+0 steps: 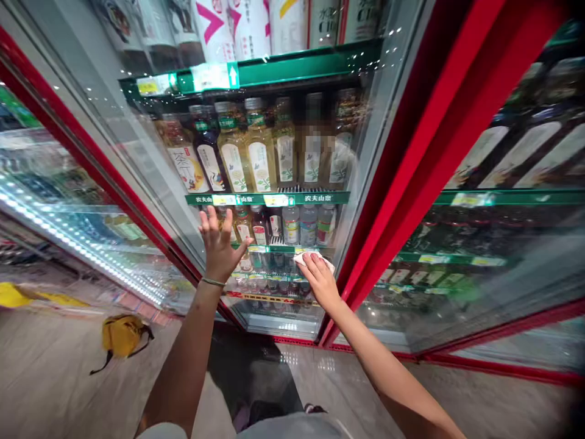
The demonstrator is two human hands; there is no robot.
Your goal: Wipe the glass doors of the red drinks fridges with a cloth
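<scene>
In the head view, the glass door (283,79) of a drinks fridge fills the middle, water drops on its upper part. My right hand (320,280) presses a folded white cloth (326,263) to the glass, at the height of the lower bottle rows. To its left, my left hand (220,244) is raised with its fingers spread and nothing in them. It is at or close to the same pane; contact cannot be made out. Behind the glass stand tea bottles (260,158) on a shelf with a green edge strip (292,199).
A red door frame (411,152) runs along the right, with another fridge section (484,201) beyond it. On the floor (59,353) at the lower left lies a yellow backpack (122,335) with black straps. A bright row of lights (82,238) shows at the left.
</scene>
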